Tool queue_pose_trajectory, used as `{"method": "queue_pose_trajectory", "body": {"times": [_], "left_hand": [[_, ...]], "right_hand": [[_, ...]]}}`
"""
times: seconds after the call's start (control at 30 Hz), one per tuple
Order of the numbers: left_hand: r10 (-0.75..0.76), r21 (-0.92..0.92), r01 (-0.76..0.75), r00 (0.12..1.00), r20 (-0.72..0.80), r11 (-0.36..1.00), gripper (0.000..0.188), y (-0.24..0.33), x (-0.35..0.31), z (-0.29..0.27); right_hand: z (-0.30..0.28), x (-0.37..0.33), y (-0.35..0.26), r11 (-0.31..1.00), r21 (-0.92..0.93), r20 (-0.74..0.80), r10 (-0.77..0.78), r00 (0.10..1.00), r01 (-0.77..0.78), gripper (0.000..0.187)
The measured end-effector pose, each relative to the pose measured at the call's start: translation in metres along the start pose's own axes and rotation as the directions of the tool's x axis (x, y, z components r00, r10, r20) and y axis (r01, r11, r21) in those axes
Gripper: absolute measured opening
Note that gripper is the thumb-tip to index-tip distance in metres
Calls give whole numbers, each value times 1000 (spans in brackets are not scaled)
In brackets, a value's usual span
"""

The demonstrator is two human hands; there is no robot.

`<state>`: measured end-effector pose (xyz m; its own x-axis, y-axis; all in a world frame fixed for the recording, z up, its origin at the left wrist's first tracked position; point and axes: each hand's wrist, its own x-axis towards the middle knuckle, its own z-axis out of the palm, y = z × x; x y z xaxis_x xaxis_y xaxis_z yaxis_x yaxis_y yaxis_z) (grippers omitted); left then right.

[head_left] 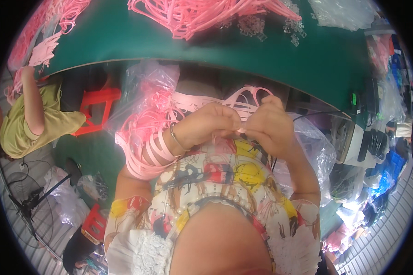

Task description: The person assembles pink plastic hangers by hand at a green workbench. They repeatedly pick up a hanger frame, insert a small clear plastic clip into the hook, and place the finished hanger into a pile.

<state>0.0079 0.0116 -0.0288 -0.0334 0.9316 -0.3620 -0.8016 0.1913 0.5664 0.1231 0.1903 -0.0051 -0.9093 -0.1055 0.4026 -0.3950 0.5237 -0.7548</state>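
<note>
Close in front of my body, my left hand [210, 123] and my right hand [272, 124] meet with their fingertips pinched together. Between them is part of a flat pink strap [202, 101] with slits and an open loop. Its loop end [248, 93] rises behind my fingers. What exactly the fingertips press together is too small to make out. More pink straps [134, 153] hang looped round my left forearm, beside a bracelet. A bunch of glossy pink straps [158, 103] in clear plastic lies just past that arm.
A green table [124, 45] carries a heap of pink straps [192, 16] and small clear plastic pieces [252, 26]. At left, a person in a green top [34, 121] handles pink pieces near a red stool [96, 107]. A fan [27, 208] stands lower left; plastic bags [314, 151] lie right.
</note>
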Motion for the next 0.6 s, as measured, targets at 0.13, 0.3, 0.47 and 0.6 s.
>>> {"method": "queue_pose_trajectory", "body": {"times": [0.13,0.3,0.47,0.6], "left_hand": [[-45,99,48,999,-27,994,13,5,0,2],[431,634,-321,902,-21,704,11,0,-2,8],[718,941,-302,619,318,-156,12,-2,-7,8],[673,892,-273,738,-46,360,11,7,-20,3]], "right_hand": [[-14,2,12,968,214,234,81,969,-133,16],[-14,9,16,807,429,246,328,912,-406,11],[-11,16,32,399,646,560,332,759,-651,9],[4,34,30,414,652,411,510,755,-635,16]]}}
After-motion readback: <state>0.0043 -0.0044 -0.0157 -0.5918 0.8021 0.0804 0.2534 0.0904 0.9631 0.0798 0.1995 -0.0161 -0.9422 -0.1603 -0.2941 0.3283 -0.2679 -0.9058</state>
